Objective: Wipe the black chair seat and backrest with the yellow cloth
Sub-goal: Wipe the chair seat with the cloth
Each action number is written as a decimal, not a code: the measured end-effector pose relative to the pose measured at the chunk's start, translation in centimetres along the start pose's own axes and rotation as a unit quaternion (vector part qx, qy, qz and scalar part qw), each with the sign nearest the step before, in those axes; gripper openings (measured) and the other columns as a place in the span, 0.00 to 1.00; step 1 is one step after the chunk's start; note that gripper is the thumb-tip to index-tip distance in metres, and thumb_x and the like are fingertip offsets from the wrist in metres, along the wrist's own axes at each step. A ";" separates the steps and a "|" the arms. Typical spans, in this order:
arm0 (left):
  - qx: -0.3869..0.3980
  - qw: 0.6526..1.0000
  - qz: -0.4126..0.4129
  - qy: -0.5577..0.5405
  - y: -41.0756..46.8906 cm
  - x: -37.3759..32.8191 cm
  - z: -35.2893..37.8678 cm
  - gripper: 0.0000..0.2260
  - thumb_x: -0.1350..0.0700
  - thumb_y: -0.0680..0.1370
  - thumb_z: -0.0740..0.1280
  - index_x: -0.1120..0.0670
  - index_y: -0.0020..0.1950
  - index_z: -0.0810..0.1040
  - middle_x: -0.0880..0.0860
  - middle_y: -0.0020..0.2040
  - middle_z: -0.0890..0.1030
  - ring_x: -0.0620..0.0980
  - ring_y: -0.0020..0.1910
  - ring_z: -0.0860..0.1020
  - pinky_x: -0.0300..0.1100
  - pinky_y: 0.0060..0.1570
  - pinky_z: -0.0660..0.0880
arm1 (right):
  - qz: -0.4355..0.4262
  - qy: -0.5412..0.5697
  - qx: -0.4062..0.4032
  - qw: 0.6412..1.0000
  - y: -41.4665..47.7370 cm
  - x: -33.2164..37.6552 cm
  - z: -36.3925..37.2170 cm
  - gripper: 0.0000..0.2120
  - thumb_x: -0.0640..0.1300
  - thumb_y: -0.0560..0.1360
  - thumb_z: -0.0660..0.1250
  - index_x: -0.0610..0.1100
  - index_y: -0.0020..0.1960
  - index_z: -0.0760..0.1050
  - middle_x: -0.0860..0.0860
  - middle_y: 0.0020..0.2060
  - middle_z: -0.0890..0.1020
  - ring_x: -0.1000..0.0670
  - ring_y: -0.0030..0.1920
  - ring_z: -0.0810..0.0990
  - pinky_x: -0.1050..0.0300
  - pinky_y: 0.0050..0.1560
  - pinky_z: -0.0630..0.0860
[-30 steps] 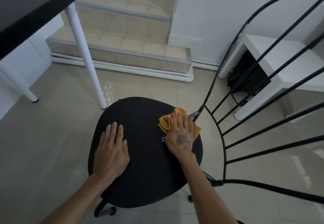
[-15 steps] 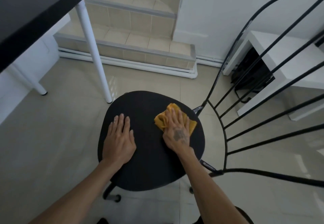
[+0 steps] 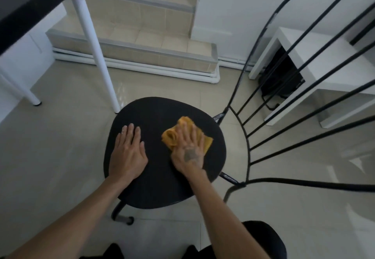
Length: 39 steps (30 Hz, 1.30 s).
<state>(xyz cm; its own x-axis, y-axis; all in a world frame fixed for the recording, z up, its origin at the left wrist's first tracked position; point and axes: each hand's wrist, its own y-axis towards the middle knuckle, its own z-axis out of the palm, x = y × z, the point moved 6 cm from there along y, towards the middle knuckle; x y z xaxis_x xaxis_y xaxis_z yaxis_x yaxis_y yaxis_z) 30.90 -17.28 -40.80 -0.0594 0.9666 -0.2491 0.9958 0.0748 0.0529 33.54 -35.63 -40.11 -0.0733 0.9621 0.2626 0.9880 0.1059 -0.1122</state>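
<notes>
The black chair seat (image 3: 156,114) lies in the middle of the view, rounded and matte. Its backrest (image 3: 246,137) of thin black metal rods fans out to the right. A crumpled yellow cloth (image 3: 171,136) rests on the right half of the seat. My right hand (image 3: 188,151) presses flat on the cloth, fingers spread over it, covering most of it. My left hand (image 3: 127,151) lies flat on the seat's left half, palm down, fingers together, holding nothing.
A white table leg (image 3: 97,55) stands just behind the seat, under a dark tabletop (image 3: 26,1) at top left. Tiled steps (image 3: 142,41) rise behind. A low white table (image 3: 332,72) with a black bag under it is at right. Floor is glossy beige tile.
My right hand and the cloth slid a little toward the seat's middle, away from the backrest. The left hand stayed flat on the seat. The camera view shifted.
</notes>
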 end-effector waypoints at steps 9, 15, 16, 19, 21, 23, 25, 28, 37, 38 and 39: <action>0.006 1.000 0.004 -0.010 0.2 0.2 0.7 0.24 0.53 0.84 0.53 0.61 0.78 0.61 0.61 0.79 0.60 0.60 0.79 0.57 0.55 0.78 0.54 | -0.084 -0.007 0.008 0.996 -10.0 -1.2 1.3 0.33 0.54 0.80 0.52 0.52 0.81 0.43 0.54 0.81 0.43 0.50 0.79 0.36 0.44 0.78 0.37; 0.001 1.000 0.006 -0.013 0.2 0.1 1.2 0.26 0.50 0.83 0.48 0.62 0.78 0.61 0.62 0.79 0.60 0.60 0.79 0.57 0.55 0.78 0.54 | 0.099 -0.024 -0.021 0.995 -3.9 -8.0 -0.7 0.33 0.54 0.80 0.51 0.52 0.81 0.42 0.52 0.80 0.41 0.46 0.80 0.38 0.40 0.78 0.40; 0.004 1.000 0.003 -0.013 0.3 0.1 1.2 0.25 0.51 0.84 0.49 0.62 0.78 0.61 0.61 0.79 0.59 0.60 0.79 0.56 0.55 0.78 0.54 | 0.118 -0.024 -0.019 0.993 -3.4 -7.8 -0.8 0.34 0.53 0.79 0.51 0.51 0.81 0.42 0.52 0.80 0.40 0.45 0.80 0.38 0.39 0.78 0.40; 0.004 1.000 -0.005 -0.009 -0.2 0.0 0.8 0.27 0.50 0.83 0.47 0.61 0.78 0.61 0.61 0.79 0.60 0.59 0.79 0.57 0.55 0.77 0.55 | 0.028 -0.008 0.013 0.999 -5.8 -4.9 -0.1 0.33 0.55 0.79 0.45 0.52 0.81 0.36 0.52 0.80 0.36 0.46 0.79 0.34 0.39 0.78 0.38; 0.004 1.000 -0.007 -0.004 -0.1 -0.2 0.5 0.28 0.48 0.82 0.45 0.61 0.78 0.61 0.61 0.79 0.61 0.59 0.79 0.57 0.55 0.77 0.56 | -0.042 0.001 0.039 0.998 -7.7 -4.3 -0.2 0.33 0.59 0.77 0.41 0.56 0.80 0.36 0.56 0.80 0.37 0.48 0.79 0.32 0.41 0.78 0.38; 0.010 1.000 -0.009 -0.005 0.0 -0.6 0.4 0.29 0.48 0.82 0.43 0.60 0.78 0.61 0.60 0.79 0.60 0.58 0.79 0.57 0.54 0.77 0.56 | -0.027 -0.017 0.003 0.999 -6.4 -5.6 -0.8 0.33 0.60 0.78 0.44 0.57 0.80 0.38 0.56 0.80 0.40 0.48 0.79 0.35 0.41 0.78 0.37; 0.014 1.000 -0.009 -0.006 -0.1 -0.9 0.5 0.29 0.48 0.82 0.42 0.60 0.79 0.59 0.59 0.80 0.59 0.58 0.79 0.55 0.53 0.78 0.55 | 0.037 -0.035 -0.032 0.998 -3.0 -6.8 -1.2 0.33 0.58 0.79 0.48 0.56 0.81 0.40 0.54 0.81 0.43 0.46 0.80 0.38 0.40 0.78 0.38; 0.010 1.000 -0.008 -0.005 -0.5 -0.6 0.5 0.29 0.47 0.82 0.41 0.60 0.79 0.59 0.59 0.80 0.59 0.57 0.80 0.55 0.53 0.78 0.56 | 0.084 -0.037 -0.037 0.995 3.0 -6.5 -1.2 0.34 0.56 0.77 0.47 0.53 0.81 0.44 0.52 0.81 0.45 0.43 0.80 0.41 0.35 0.77 0.41; -0.009 0.999 -0.031 -0.038 -0.2 -0.6 0.5 0.33 0.46 0.79 0.37 0.59 0.80 0.54 0.55 0.81 0.52 0.50 0.80 0.48 0.44 0.78 0.44 | -0.188 -0.057 0.035 0.980 14.0 6.7 0.2 0.31 0.51 0.80 0.54 0.57 0.81 0.47 0.54 0.81 0.52 0.44 0.80 0.49 0.33 0.76 0.43; -0.010 0.999 -0.031 -0.039 -0.2 -0.3 0.4 0.32 0.45 0.79 0.38 0.59 0.80 0.56 0.55 0.81 0.54 0.50 0.80 0.50 0.45 0.78 0.45 | -0.242 -0.059 0.051 0.967 14.1 8.5 0.7 0.32 0.50 0.80 0.54 0.58 0.81 0.47 0.55 0.81 0.51 0.45 0.80 0.47 0.34 0.77 0.41; -0.006 0.999 -0.032 -0.040 -0.1 0.0 0.4 0.32 0.45 0.80 0.40 0.59 0.79 0.58 0.55 0.81 0.56 0.50 0.80 0.51 0.45 0.78 0.47 | -0.287 -0.061 0.063 0.954 14.2 9.7 0.9 0.32 0.50 0.80 0.55 0.59 0.80 0.47 0.55 0.81 0.52 0.46 0.80 0.47 0.35 0.77 0.40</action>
<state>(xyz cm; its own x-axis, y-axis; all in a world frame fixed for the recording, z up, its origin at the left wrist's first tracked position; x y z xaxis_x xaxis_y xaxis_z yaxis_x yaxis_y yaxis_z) 30.80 -17.41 -41.16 -0.1169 0.9374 -0.3282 0.9892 0.1393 0.0456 46.72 -24.53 -40.02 -0.6203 0.7579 0.2021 0.7567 0.6460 -0.1004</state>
